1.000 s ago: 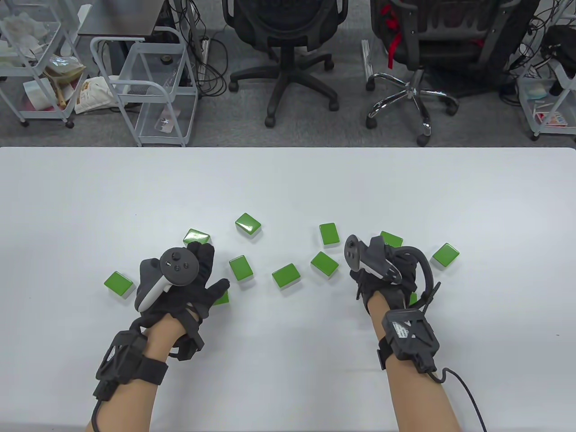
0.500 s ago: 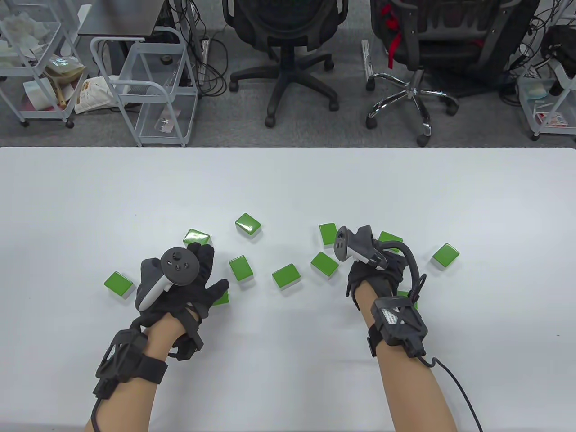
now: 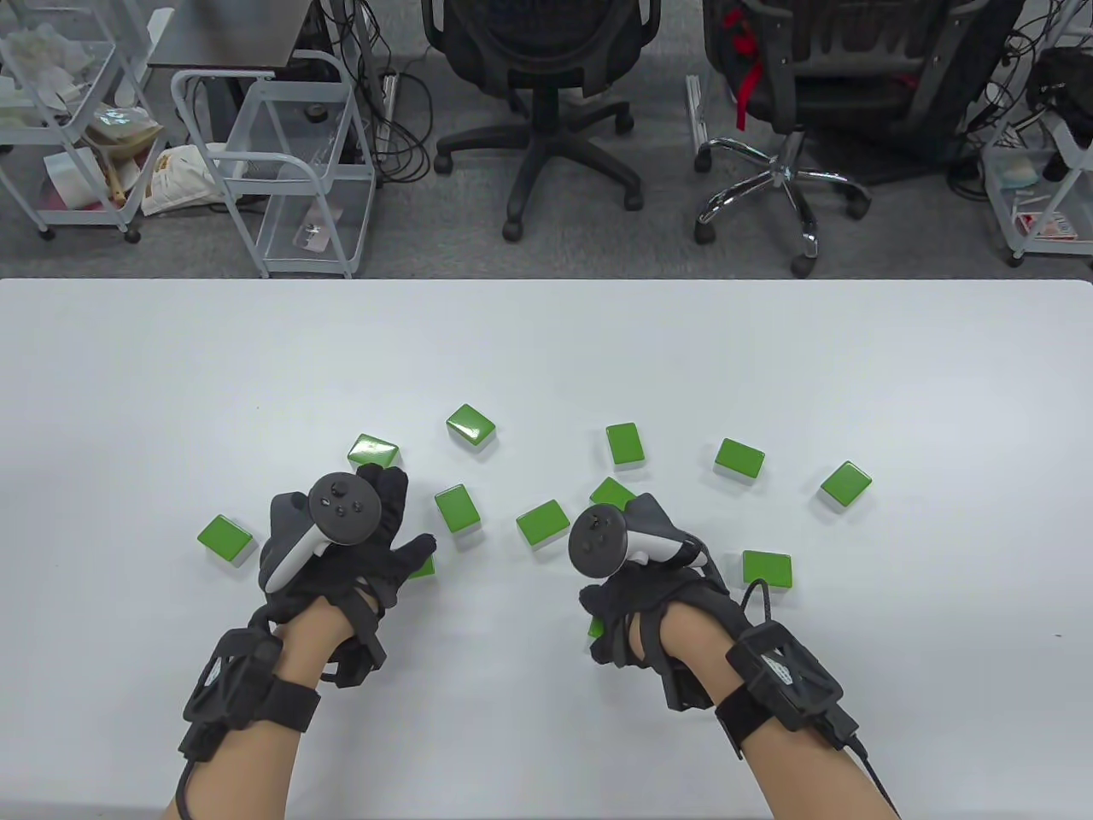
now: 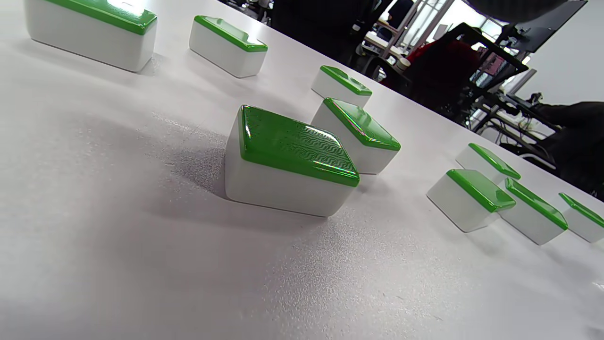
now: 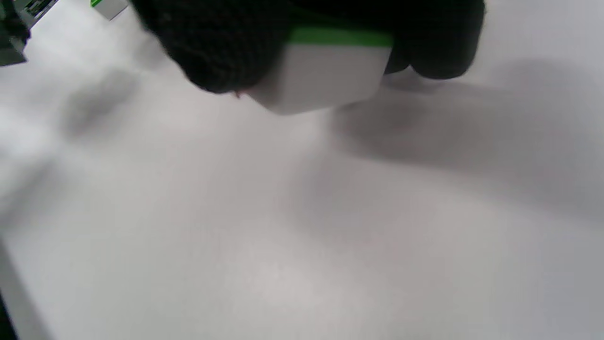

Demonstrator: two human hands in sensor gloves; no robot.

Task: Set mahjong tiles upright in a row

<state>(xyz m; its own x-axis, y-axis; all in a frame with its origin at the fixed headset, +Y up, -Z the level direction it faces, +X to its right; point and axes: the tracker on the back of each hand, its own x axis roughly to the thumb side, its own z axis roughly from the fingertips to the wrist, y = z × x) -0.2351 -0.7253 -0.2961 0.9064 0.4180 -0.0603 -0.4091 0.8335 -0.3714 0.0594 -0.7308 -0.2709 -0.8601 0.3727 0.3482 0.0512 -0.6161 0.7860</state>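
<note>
Several green-backed white mahjong tiles lie flat and scattered on the white table (image 3: 546, 342). My right hand (image 3: 608, 628) grips one tile (image 3: 596, 629) near the front middle; only a green sliver shows under the glove. In the right wrist view that tile (image 5: 325, 71) sits between my gloved fingers (image 5: 222, 42), just above the table. My left hand (image 3: 384, 530) lies with fingers spread on the table, holding nothing, its thumb over a partly hidden tile (image 3: 423, 566). The left wrist view shows a flat tile (image 4: 288, 160) close by and others behind it.
Loose tiles lie at the far left (image 3: 226, 538), centre (image 3: 542, 523), right (image 3: 766, 568) and far right (image 3: 845, 485). Beyond the table's far edge stand office chairs (image 3: 538, 77) and wire carts (image 3: 282, 162).
My right hand has moved left and toward the front edge with a tile in its fingers, uncovering two tiles on the right. My left hand has not moved.
</note>
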